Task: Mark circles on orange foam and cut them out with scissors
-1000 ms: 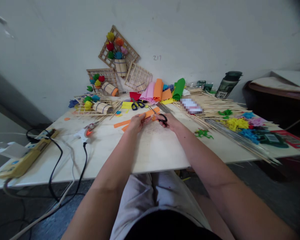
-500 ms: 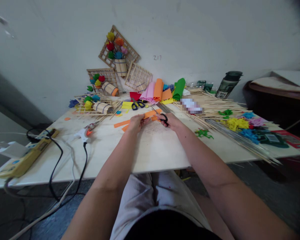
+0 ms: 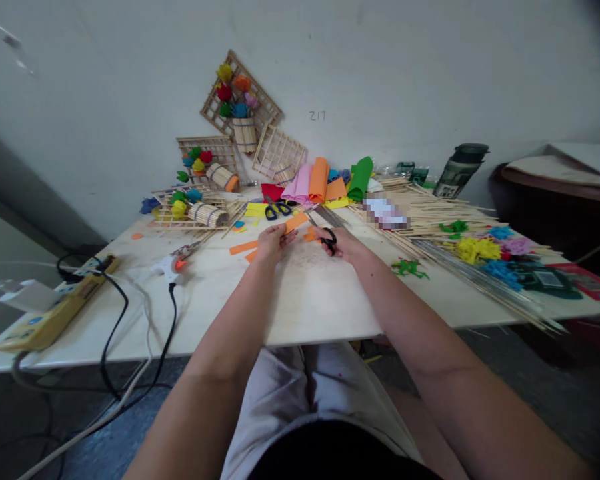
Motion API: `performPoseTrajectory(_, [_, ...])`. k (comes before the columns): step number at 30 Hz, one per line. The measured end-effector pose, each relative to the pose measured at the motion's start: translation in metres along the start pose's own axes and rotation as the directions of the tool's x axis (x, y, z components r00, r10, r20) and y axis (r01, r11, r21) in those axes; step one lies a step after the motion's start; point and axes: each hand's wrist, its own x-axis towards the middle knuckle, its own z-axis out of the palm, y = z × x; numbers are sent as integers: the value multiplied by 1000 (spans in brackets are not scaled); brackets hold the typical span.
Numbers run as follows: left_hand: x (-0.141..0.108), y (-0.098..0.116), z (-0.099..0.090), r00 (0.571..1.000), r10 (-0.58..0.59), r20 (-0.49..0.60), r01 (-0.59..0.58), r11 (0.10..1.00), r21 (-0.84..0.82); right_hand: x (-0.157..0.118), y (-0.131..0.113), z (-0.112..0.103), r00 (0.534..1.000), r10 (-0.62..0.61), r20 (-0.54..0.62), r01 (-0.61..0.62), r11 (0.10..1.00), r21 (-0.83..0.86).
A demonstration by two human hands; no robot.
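Observation:
My left hand (image 3: pixel 275 243) is closed on an orange strip (image 3: pixel 296 223), which looks like crepe paper or thin felt and sticks out beyond the fingertips. In my right hand (image 3: pixel 344 244) are scissors with black handles (image 3: pixel 329 241), their blades pointing up and left towards the strip. A small orange piece (image 3: pixel 311 234) shows beside my right fingertips; whether they touch it I cannot tell. Another orange strip (image 3: pixel 243 248) lies on the table left of my left hand. Just behind the hands rests a second pair of scissors (image 3: pixel 278 211).
A glue gun (image 3: pixel 170 268) and yellow power strip (image 3: pixel 55 307) with cables occupy the left. Flower-and-lattice crafts (image 3: pixel 243 100) stand at the back. Coloured rolls (image 3: pixel 319 180), wooden sticks (image 3: pixel 430 210), a dark bottle (image 3: pixel 461 171) and yellow scraps (image 3: pixel 479 249) lie behind and right.
The strip in my left hand now angles further upward and its free end sits farther left, apart from the small orange piece by my right hand. The view has shifted slightly.

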Motion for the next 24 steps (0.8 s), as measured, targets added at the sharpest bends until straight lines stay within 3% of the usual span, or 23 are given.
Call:
performPoseTrajectory(11, [2, 3, -2, 1000, 31, 3, -31, 997, -64, 4, 6, -4, 978, -62, 200, 74, 996, -55])
performPoseTrajectory(18, [6, 0, -4, 1000, -23, 6, 23, 995, -101, 1, 6, -1, 961, -114, 253, 141, 986, -93])
performPoseTrajectory(24, [2, 0, 1, 998, -53, 26, 56, 993, -103, 0, 6, 4, 965, -121, 232, 154, 980, -129])
